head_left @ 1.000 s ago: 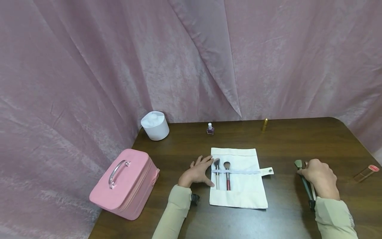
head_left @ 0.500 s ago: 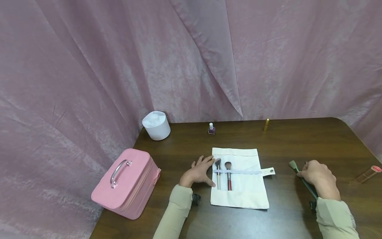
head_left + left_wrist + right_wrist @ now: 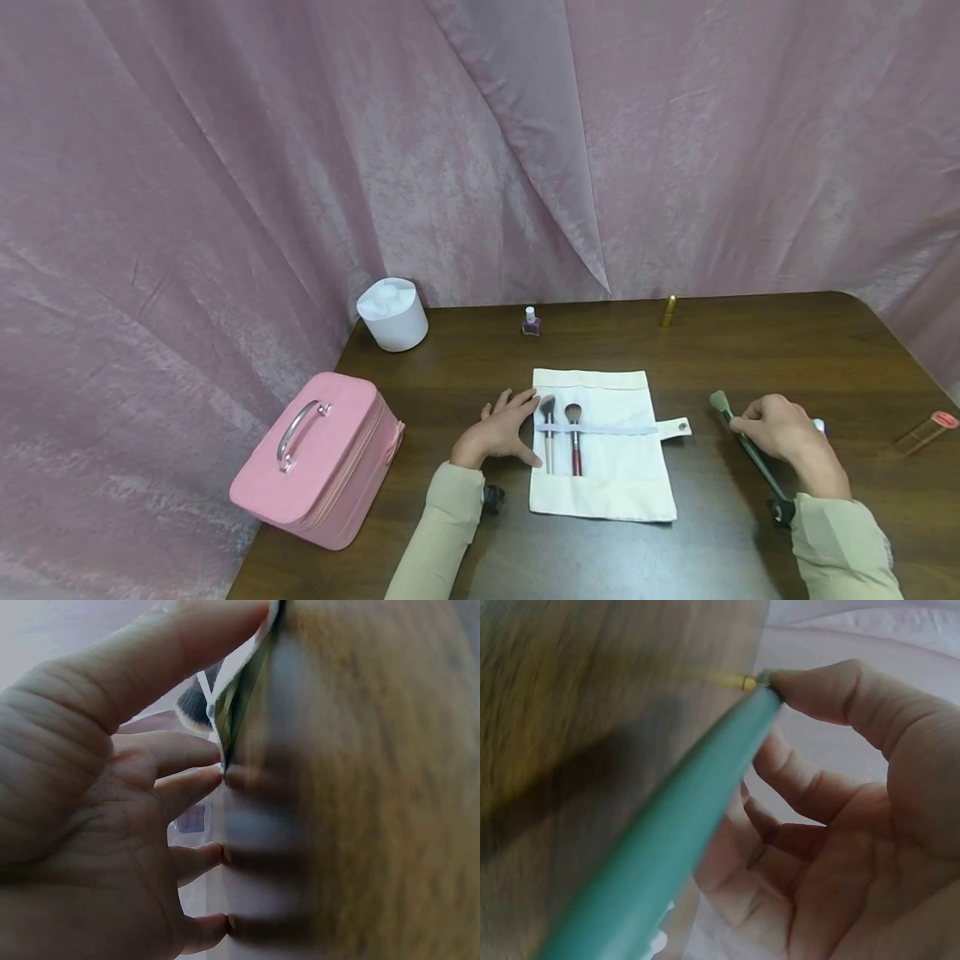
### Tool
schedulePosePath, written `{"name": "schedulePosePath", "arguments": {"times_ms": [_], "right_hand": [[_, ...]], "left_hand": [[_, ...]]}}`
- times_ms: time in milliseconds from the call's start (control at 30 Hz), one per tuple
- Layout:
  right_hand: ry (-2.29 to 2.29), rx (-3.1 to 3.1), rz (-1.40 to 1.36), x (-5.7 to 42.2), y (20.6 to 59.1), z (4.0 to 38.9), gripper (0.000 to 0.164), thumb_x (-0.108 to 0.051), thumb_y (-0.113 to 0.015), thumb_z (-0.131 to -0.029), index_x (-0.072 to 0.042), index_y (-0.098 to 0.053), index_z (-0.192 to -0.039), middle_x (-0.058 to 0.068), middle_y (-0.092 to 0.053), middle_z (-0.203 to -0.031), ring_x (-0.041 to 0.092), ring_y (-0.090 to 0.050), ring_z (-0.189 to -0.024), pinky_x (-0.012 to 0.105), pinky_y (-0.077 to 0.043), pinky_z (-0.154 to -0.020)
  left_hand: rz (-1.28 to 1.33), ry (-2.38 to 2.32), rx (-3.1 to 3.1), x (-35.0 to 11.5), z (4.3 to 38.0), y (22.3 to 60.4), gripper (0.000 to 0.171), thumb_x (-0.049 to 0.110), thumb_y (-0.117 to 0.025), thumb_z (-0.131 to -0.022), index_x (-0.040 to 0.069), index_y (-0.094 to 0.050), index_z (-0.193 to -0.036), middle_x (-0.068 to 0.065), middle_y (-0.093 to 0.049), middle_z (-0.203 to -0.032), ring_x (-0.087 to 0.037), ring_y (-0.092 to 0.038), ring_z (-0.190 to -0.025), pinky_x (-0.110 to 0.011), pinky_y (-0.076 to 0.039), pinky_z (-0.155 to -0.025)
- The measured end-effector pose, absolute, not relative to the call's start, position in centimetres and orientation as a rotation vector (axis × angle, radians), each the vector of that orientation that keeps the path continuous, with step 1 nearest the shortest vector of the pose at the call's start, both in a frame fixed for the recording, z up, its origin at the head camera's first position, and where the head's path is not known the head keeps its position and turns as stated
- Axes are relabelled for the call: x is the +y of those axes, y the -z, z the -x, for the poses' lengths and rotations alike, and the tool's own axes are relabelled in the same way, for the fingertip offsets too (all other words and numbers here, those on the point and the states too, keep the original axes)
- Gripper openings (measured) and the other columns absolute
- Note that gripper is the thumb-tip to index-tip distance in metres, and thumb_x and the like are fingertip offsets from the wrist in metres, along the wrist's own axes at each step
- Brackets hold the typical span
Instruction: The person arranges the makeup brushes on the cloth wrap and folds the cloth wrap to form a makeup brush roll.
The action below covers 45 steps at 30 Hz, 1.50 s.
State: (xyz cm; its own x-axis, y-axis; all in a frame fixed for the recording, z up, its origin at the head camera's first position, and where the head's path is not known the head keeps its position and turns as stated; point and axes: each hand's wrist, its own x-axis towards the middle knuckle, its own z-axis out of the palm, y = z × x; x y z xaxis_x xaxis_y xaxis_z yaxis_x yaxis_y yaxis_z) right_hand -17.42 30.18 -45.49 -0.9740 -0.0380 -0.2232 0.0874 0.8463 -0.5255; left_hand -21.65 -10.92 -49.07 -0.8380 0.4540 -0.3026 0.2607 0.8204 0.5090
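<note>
Well, brown table (image 3: 465,367), pink curtain (image 3: 480,167) behind.

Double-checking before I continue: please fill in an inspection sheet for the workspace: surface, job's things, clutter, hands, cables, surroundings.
Surface: brown wooden table.
Job's things: pouch lies open, pale brush and red brush under its strap; green brush outside it.
Clutter: case, tub, polish bottle, gold tube, red-topped tube; small whitish thing, mostly hidden, beside right hand.
Hands: left hand touches the pouch's left edge; right hand holds the green brush.
Cables: nothing seen.
Surroundings: pink curtain behind table.
</note>
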Motion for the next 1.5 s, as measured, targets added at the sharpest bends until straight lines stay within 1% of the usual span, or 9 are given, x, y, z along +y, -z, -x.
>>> {"name": "schedulePosePath", "arguments": {"times_ms": [233, 433, 600, 767, 833, 900, 1200, 1367, 1500], "right_hand": [[0.921, 2.947, -0.017, 29.4, 44.8, 17.3, 0.02, -0.019, -0.063, -0.091, -0.001, -0.068, -0.082, 0.004, -0.058, -0.074, 0.023, -0.051, -0.071, 0.034, -0.039, -0.059], [1.103, 3.122, -0.032, 28.4, 44.9, 17.4, 0.019, -0.015, -0.067, -0.091, 0.003, -0.07, -0.087, 0.007, -0.066, -0.075, 0.02, -0.054, -0.068, 0.033, -0.041, -0.057], [1.282, 3.214, -0.149, 27.5, 44.7, 17.5, 0.019, -0.016, -0.071, -0.09, 0.003, -0.071, -0.09, 0.01, -0.071, -0.076, 0.013, -0.057, -0.064, 0.027, -0.042, -0.053], [1.675, 3.108, -0.349, 26.5, 44.1, 17.8, 0.019, -0.012, -0.071, -0.091, 0.005, -0.07, -0.097, -0.014, -0.065, -0.069, -0.003, -0.059, -0.056, 0.016, -0.046, -0.051], [1.87, 3.043, -0.431, 26.1, 44.1, 18.1, 0.016, -0.009, -0.072, -0.09, 0.005, -0.069, -0.098, -0.024, -0.061, -0.068, -0.006, -0.06, -0.056, 0.013, -0.047, -0.051], [2.029, 2.981, -0.486, 25.7, 44.0, 18.4, 0.014, -0.005, -0.072, -0.09, 0.004, -0.068, -0.099, -0.027, -0.06, -0.068, -0.006, -0.061, -0.056, 0.012, -0.048, -0.051], [2.454, 2.655, -0.589, 24.0, 43.6, 19.6, 0.014, 0.004, -0.071, -0.088, -0.005, -0.066, -0.097, -0.013, -0.065, -0.075, -0.001, -0.063, -0.061, 0.013, -0.051, -0.053], [2.8, 2.272, -0.593, 22.7, 43.3, 20.2, 0.016, 0.011, -0.069, -0.086, -0.002, -0.063, -0.092, -0.004, -0.066, -0.073, 0.003, -0.065, -0.058, 0.016, -0.052, -0.051], [2.868, 2.181, -0.619, 21.8, 43.3, 20.4, 0.014, 0.008, -0.07, -0.088, -0.001, -0.061, -0.093, -0.002, -0.063, -0.073, 0.005, -0.064, -0.058, 0.017, -0.053, -0.053]], "left_hand": [[-0.552, -0.634, 2.586, -11.0, 21.6, 49.0, 0.105, 0.028, -0.092, -0.075, 0.013, -0.033, -0.16, 0.001, -0.019, -0.168, -0.035, -0.004, -0.154, -0.065, -0.009, -0.116], [-0.546, -0.632, 2.586, -11.1, 21.5, 49.0, 0.104, 0.028, -0.092, -0.075, 0.013, -0.033, -0.16, 0.0, -0.019, -0.168, -0.035, -0.005, -0.154, -0.065, -0.009, -0.116], [-0.552, -0.637, 2.585, -11.0, 21.5, 48.9, 0.104, 0.028, -0.092, -0.075, 0.013, -0.033, -0.16, 0.0, -0.019, -0.168, -0.035, -0.005, -0.154, -0.065, -0.009, -0.116], [-0.553, -0.642, 2.584, -11.1, 21.5, 49.0, 0.104, 0.028, -0.092, -0.075, 0.013, -0.033, -0.16, -0.001, -0.019, -0.168, -0.036, -0.005, -0.154, -0.065, -0.009, -0.116], [-0.555, -0.643, 2.583, -11.1, 21.5, 49.1, 0.104, 0.028, -0.092, -0.075, 0.013, -0.033, -0.16, -0.001, -0.019, -0.168, -0.036, -0.005, -0.154, -0.065, -0.009, -0.116], [-0.556, -0.645, 2.584, -11.1, 21.5, 49.1, 0.104, 0.028, -0.092, -0.076, 0.014, -0.033, -0.16, 0.0, -0.019, -0.168, -0.036, -0.005, -0.154, -0.065, -0.009, -0.116], [-0.533, -0.63, 2.586, -11.1, 21.6, 49.2, 0.104, 0.028, -0.092, -0.076, 0.016, -0.033, -0.16, 0.003, -0.018, -0.168, -0.034, -0.004, -0.154, -0.064, -0.008, -0.117], [-0.531, -0.626, 2.589, -11.1, 21.5, 49.1, 0.104, 0.028, -0.092, -0.075, 0.016, -0.033, -0.16, 0.002, -0.018, -0.168, -0.034, -0.004, -0.154, -0.064, -0.008, -0.117], [-0.529, -0.624, 2.593, -11.0, 21.6, 49.1, 0.104, 0.029, -0.092, -0.075, 0.015, -0.033, -0.16, 0.002, -0.018, -0.168, -0.034, -0.004, -0.154, -0.064, -0.009, -0.117]]}}
